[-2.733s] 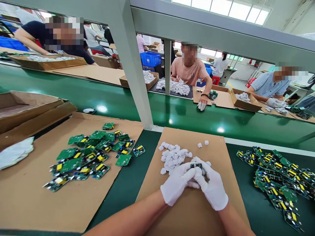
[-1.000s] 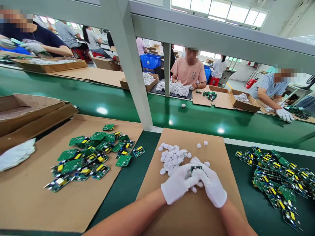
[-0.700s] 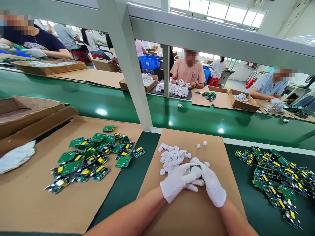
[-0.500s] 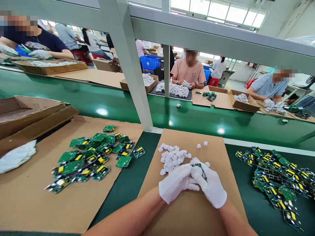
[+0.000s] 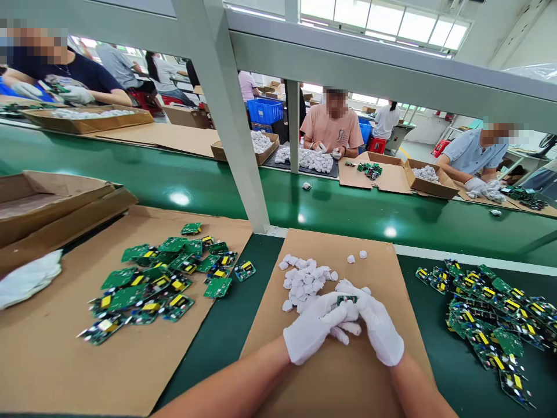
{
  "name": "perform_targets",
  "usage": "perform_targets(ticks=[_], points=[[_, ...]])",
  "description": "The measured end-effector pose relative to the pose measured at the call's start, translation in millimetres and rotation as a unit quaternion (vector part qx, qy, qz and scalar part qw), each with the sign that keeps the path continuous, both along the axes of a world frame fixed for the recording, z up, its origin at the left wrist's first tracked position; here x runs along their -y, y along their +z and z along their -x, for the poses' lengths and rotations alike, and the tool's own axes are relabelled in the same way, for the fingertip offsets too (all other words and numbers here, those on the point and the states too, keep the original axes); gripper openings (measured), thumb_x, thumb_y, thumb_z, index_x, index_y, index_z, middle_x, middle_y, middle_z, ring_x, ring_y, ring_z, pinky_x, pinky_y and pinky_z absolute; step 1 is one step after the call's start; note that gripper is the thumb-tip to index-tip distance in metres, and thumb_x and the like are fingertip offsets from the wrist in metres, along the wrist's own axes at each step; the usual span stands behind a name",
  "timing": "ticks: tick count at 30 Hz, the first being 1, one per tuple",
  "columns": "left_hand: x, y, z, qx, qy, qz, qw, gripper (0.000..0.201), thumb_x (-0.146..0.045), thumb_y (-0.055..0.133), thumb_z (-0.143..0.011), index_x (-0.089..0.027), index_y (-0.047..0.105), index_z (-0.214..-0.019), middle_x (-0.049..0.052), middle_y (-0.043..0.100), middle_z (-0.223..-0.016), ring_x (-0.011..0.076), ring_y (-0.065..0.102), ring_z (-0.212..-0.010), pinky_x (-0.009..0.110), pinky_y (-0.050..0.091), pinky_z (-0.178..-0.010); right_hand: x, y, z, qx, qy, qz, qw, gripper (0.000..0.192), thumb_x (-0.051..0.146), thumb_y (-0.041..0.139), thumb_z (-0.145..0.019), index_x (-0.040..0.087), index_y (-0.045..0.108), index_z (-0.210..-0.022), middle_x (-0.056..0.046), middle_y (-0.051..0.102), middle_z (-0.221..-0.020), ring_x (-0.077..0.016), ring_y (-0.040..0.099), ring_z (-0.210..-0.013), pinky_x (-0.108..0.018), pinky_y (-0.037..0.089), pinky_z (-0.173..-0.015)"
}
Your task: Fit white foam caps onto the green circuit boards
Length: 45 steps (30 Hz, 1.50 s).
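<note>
My left hand [image 5: 314,325] and my right hand [image 5: 378,321], both in white gloves, meet over the middle cardboard sheet [image 5: 335,380]. Between their fingers sits a small green circuit board [image 5: 347,300], gripped from both sides and partly covered by the gloves. The left thumb lies across its near side. A white piece seems to be against the board, but it blends with the gloves, so I cannot tell its shape. Just beyond the left hand is a heap of small white pieces [image 5: 307,281], and two loose white pieces [image 5: 362,254] lie farther back.
Circuit boards with yellow parts are piled on the left cardboard [image 5: 152,284] and on the right green tabletop [image 5: 491,313]. A cardboard box [image 5: 56,203] and a white glove [image 5: 30,278] lie far left. A metal post [image 5: 243,139] rises ahead, before a green conveyor belt [image 5: 209,180]. Co-workers sit beyond.
The board has turned between my fingers, and my left thumb has shifted across it. My right hand has moved slightly right. White-wrapped pieces on the conveyor have travelled left.
</note>
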<state>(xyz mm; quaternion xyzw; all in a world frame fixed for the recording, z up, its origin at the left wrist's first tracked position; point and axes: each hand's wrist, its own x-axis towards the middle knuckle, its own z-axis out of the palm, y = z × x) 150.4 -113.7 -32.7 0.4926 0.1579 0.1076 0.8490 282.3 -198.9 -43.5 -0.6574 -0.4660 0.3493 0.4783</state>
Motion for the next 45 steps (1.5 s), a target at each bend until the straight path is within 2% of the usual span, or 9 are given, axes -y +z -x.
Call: perform_targets(ticks=[6, 9, 16, 20, 32, 35, 39, 42, 45], points=[[-2, -7.1, -4, -0.02, 0.014, -0.035, 0.999, 0.034, -0.047, 0.056, -0.078, -0.013, 0.058, -0.081, 0.007, 0.063, -0.075, 0.0122, 0.06, -0.062, 0.017, 0.044, -0.045, 0, -4.9, 4, 0.042, -0.008, -0.001, 0.999, 0.048, 0.054, 0.043, -0.086, 0.023, 0.061, -0.117, -0.006, 0.068, -0.109, -0.0235, 0.062, -0.1, -0.034, 0.048, -0.09], [-2, -11.1, -5, -0.044, 0.046, -0.024, 0.998, 0.033, -0.046, 0.058, -0.076, -0.013, 0.054, -0.074, 0.003, 0.058, -0.068, 0.0116, 0.059, -0.058, 0.016, 0.042, -0.042, -1, -4.9, 3, 0.009, 0.015, -0.002, 1.0, 0.051, 0.054, 0.036, -0.089, 0.021, 0.059, -0.12, -0.007, 0.065, -0.115, -0.024, 0.059, -0.106, -0.036, 0.047, -0.091], [-4, -14.2, -4, 0.036, 0.003, 0.027, 0.999, 0.039, -0.05, 0.051, -0.081, -0.013, 0.057, -0.092, 0.01, 0.062, -0.083, 0.015, 0.062, -0.067, 0.019, 0.045, -0.046, -2, -4.6, 0, 0.01, 0.004, 0.006, 1.0, 0.052, 0.054, 0.036, -0.089, 0.02, 0.057, -0.122, -0.008, 0.059, -0.124, -0.0238, 0.047, -0.121, -0.039, 0.033, -0.105], [-5, -10.0, -3, 0.05, 0.003, 0.044, 0.998, 0.04, -0.049, 0.051, -0.081, -0.013, 0.058, -0.096, 0.012, 0.064, -0.086, 0.019, 0.062, -0.077, 0.021, 0.047, -0.051, 0, -7.2, 3, 0.03, 0.013, 0.007, 0.999, 0.054, 0.051, 0.05, -0.083, 0.021, 0.051, -0.127, -0.008, 0.056, -0.127, -0.0247, 0.051, -0.117, -0.037, 0.04, -0.099], [-3, 6.8, 1, 0.007, -0.028, -0.051, 0.998, 0.029, -0.038, 0.054, -0.082, -0.013, 0.062, -0.094, 0.011, 0.063, -0.091, 0.0133, 0.059, -0.072, 0.018, 0.045, -0.052, 1, 10.1, 0, -0.021, 0.042, 0.008, 0.999, 0.043, 0.048, 0.042, -0.088, 0.024, 0.058, -0.119, 0.0, 0.068, -0.079, -0.0173, 0.061, -0.073, -0.029, 0.049, -0.073], [-1, 10.4, 1, -0.009, -0.022, -0.056, 0.998, 0.027, -0.038, 0.055, -0.081, -0.014, 0.06, -0.093, 0.009, 0.061, -0.088, 0.0144, 0.059, -0.072, 0.02, 0.046, -0.052, 1, 8.3, 0, -0.053, 0.056, -0.005, 0.997, 0.05, 0.052, 0.036, -0.089, 0.021, 0.057, -0.122, -0.002, 0.069, -0.081, -0.0185, 0.062, -0.075, -0.032, 0.049, -0.077], [-1, 8.2, 0, -0.014, -0.032, -0.067, 0.997, 0.028, -0.039, 0.059, -0.078, -0.014, 0.059, -0.09, 0.008, 0.058, -0.089, 0.0139, 0.059, -0.071, 0.02, 0.045, -0.05, 1, 6.3, -3, -0.022, 0.044, -0.046, 0.998, 0.048, 0.052, 0.042, -0.087, 0.021, 0.058, -0.12, -0.004, 0.067, -0.101, -0.0202, 0.059, -0.095, -0.032, 0.045, -0.086], [-4, 8.8, 0, -0.044, -0.001, -0.05, 0.998, 0.031, -0.038, 0.059, -0.079, -0.016, 0.055, -0.1, 0.006, 0.057, -0.09, 0.0112, 0.058, -0.064, 0.019, 0.043, -0.046, 2, 4.6, -14, -0.007, 0.019, -0.038, 0.999, 0.049, 0.048, 0.034, -0.091, 0.02, 0.05, -0.128, -0.003, 0.069, -0.09, -0.0149, 0.062, -0.073, -0.028, 0.05, -0.069], [-8, 14.8, 1, -0.04, 0.05, -0.027, 0.998, 0.033, -0.035, 0.063, -0.077, -0.019, 0.051, -0.103, 0.005, 0.055, -0.094, 0.0109, 0.059, -0.067, 0.019, 0.043, -0.049, 6, -0.9, -34, 0.126, -0.084, 0.005, 0.988, 0.044, 0.041, 0.032, -0.092, 0.018, 0.051, -0.124, -0.003, 0.069, -0.083, -0.0129, 0.061, -0.065, -0.026, 0.049, -0.064]])
